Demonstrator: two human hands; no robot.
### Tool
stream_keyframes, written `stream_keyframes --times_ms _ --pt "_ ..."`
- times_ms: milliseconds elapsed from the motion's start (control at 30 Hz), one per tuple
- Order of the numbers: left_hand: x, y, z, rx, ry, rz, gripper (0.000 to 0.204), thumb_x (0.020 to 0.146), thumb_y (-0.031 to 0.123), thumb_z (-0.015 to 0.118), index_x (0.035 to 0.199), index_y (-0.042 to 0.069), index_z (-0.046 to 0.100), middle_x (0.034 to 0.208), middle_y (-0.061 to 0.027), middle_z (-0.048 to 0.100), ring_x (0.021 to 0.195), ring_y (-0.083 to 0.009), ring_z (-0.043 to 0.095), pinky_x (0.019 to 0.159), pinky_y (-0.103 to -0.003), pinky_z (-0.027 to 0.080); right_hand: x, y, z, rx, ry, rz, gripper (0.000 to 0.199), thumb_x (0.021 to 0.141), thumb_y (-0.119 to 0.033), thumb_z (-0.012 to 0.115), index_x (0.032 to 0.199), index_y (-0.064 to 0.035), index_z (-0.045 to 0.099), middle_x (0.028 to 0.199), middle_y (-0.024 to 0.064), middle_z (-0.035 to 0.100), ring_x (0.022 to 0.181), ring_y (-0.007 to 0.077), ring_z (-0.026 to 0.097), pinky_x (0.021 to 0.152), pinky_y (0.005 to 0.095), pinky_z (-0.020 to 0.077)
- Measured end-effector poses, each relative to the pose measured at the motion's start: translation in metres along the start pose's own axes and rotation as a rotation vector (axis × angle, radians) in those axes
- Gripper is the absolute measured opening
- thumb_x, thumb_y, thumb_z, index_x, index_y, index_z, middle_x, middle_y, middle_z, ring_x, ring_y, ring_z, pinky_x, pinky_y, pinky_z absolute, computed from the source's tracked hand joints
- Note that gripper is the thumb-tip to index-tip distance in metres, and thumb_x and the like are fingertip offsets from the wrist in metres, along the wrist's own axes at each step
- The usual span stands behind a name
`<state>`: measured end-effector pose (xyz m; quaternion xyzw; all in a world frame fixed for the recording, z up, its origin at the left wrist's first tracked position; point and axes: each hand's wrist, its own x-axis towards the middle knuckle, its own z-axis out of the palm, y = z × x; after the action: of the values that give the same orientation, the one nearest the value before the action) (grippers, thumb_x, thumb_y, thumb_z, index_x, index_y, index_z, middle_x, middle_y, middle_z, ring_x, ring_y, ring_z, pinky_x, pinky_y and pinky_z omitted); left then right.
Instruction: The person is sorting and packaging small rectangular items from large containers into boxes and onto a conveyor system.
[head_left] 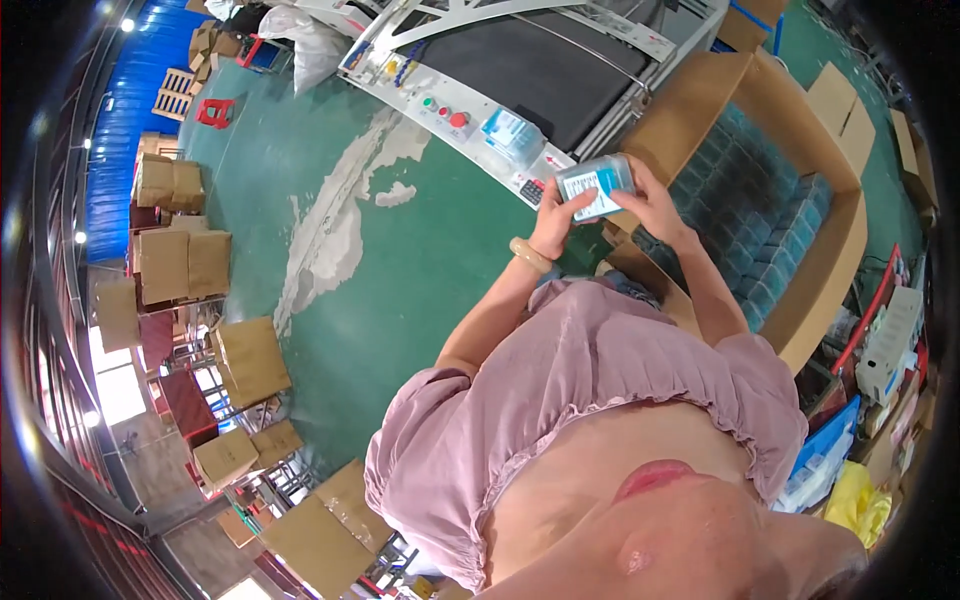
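Note:
Between both hands I hold a small clear plastic box [608,178] with a blue-and-white label facing up. My left hand [552,222] grips its left side, thumb over the label. On the opposite side my right hand [651,207] is closed round the edge, its thumb also on top. Just beyond, a similar clear box with a blue label [512,137] rests on the white panel of a conveyor machine [470,130]. To the right stands a large open carton [840,250] with rows of bluish clear boxes [765,262] in it.
Red and green buttons [458,120] sit on the machine's panel beside a black belt [520,70]. Cardboard boxes [250,365] are stacked along the left side. A red stool [214,113] stands on the green floor. A yellow bag [858,505] lies at lower right.

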<state>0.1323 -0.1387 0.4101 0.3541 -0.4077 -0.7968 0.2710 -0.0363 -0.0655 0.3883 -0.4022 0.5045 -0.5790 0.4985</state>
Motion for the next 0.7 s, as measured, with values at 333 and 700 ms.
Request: stream_keyframes --times_ms 333,700 --pt "0.028 0.043 -0.123 0.114 0.072 0.077 0.033 0.089 0.020 0.054 0.117 0.004 0.048 0.107 -0.0072 0.056 0.084 -0.0163 0.059 0.076 -0.027 0.047 0.214 0.012 -0.125 -0.526 1.058 0.113 0.079 0.063 -0.046 0.075 0.115 0.0008 0.039 0.109 0.0198 0.054 0.098 0.0306 0.055 0.078 0.0399 0.0459" --pt "0.073 0.111 -0.253 0.245 0.083 -0.090 0.028 0.085 0.015 0.060 0.111 0.005 0.052 0.104 -0.0032 0.057 0.084 -0.0139 0.058 0.074 -0.025 0.047 0.358 0.075 -0.103 -0.816 0.833 0.646 0.073 0.072 -0.060 0.058 0.112 0.0008 0.054 0.112 0.0169 0.057 0.103 0.0320 0.055 0.083 0.0393 0.0443"
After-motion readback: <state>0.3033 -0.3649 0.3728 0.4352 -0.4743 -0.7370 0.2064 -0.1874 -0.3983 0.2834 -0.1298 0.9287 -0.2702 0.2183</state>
